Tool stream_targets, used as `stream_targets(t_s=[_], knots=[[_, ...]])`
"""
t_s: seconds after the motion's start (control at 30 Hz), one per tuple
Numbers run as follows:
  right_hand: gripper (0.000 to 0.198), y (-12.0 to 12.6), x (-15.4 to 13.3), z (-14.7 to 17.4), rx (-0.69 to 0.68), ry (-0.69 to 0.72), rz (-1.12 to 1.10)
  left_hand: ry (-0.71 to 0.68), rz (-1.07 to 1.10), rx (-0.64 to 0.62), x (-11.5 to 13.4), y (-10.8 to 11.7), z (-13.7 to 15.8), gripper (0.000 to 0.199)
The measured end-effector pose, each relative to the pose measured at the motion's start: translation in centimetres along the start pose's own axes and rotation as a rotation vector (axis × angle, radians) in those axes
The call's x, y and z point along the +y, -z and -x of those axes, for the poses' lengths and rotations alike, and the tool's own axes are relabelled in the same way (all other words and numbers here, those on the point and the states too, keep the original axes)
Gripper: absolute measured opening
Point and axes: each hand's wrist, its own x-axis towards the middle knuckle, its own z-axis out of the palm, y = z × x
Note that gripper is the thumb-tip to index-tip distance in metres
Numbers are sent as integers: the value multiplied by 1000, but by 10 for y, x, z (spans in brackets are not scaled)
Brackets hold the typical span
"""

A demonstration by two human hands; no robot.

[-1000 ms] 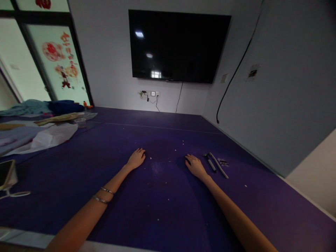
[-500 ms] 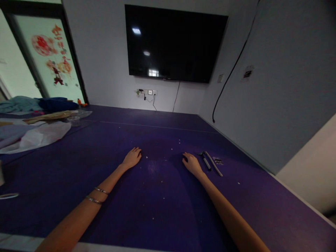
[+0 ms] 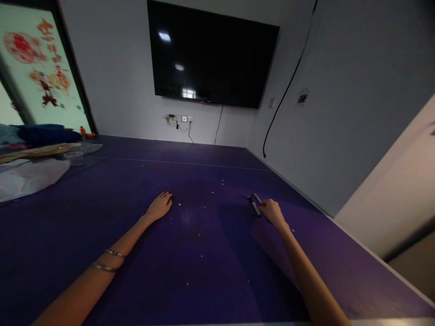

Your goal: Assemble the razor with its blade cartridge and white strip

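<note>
My left hand (image 3: 159,207) lies flat on the purple tabletop, fingers stretched out, holding nothing. At the right, my right hand (image 3: 271,211) is closed, its thumb and fingers pinched at a pale slim stick (image 3: 257,198). Most of that stick is hidden behind the hand. Just left of the fingertips lies a short grey-handled tool (image 3: 256,208) with dark ends; its exact kind is too small to tell.
Small white specks (image 3: 212,192) dot the purple table (image 3: 210,299). Clear plastic sheeting (image 3: 34,179) and blue cloth (image 3: 49,134) lie at the far left. A television (image 3: 214,54) hangs on the back wall, and a black cable (image 3: 288,83) hangs along the right wall.
My right hand has moved right from the bare tabletop to the pale stick and closed its fingers there. My left hand stays flat on the table. The view has turned slightly right.
</note>
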Motion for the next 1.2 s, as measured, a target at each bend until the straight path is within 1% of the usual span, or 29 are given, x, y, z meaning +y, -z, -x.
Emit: stream_targets(t_s=[0.33, 0.57, 0.63, 0.7, 0.8, 0.83, 0.93, 1.0, 1.07, 1.13, 1.2], knots=[[10, -9, -7, 2, -54, 1, 92, 1, 23, 4, 4, 7, 2, 44], [13, -10, -7, 5, -54, 11, 113, 6, 46, 21, 4, 6, 1, 43], [15, -9, -9, 6, -50, 15, 109, -1, 63, 43, 5, 9, 0, 41], [19, -7, -12, 6, -44, 20, 100, -8, 103, 97, 12, 14, 0, 37], [24, -5, -22, 6, -29, 35, 78, -22, 216, 197, 36, 26, -2, 36], [25, -5, -28, 7, -24, 50, 68, -40, 249, 202, 48, 29, -3, 36], [24, -5, -51, 11, -3, 138, 36, -148, 329, 146, 91, 34, -9, 34], [24, -6, -70, 16, 16, 199, 27, -179, 406, 66, 122, 32, -15, 32], [23, -7, -88, 22, 19, 231, 24, -168, 535, -52, 151, 31, -22, 36], [23, -7, -104, 30, 9, 256, 24, -88, 655, -173, 174, 30, -29, 45], [22, -7, -117, 38, 2, 283, 34, 7, 757, -292, 191, 30, -35, 51]])
